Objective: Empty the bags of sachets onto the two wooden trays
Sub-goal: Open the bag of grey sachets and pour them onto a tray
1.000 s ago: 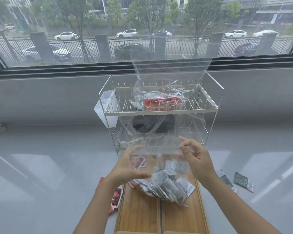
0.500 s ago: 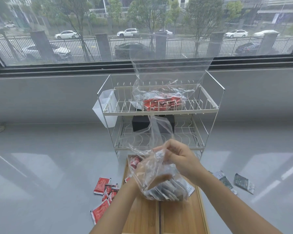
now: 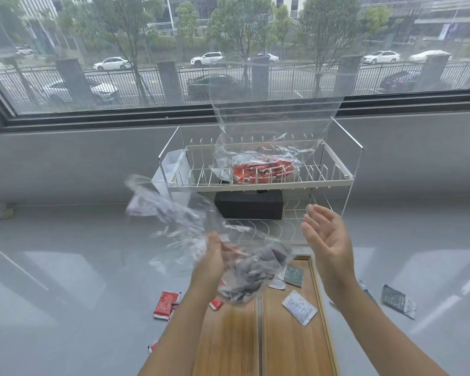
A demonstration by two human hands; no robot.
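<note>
Blurrily, left hand grips the clear bag of grey sachets; right hand spread wide; no print legible.

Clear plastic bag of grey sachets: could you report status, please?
Left hand grips clear plastic bag of grey sachets above wooden trays. Right hand open. Nothing obstructing.

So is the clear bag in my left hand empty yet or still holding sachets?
Still holding some. The clear bag, gripped by the left hand, shows a clump of grey sachets bunched at its lower end above the wooden trays.
</note>
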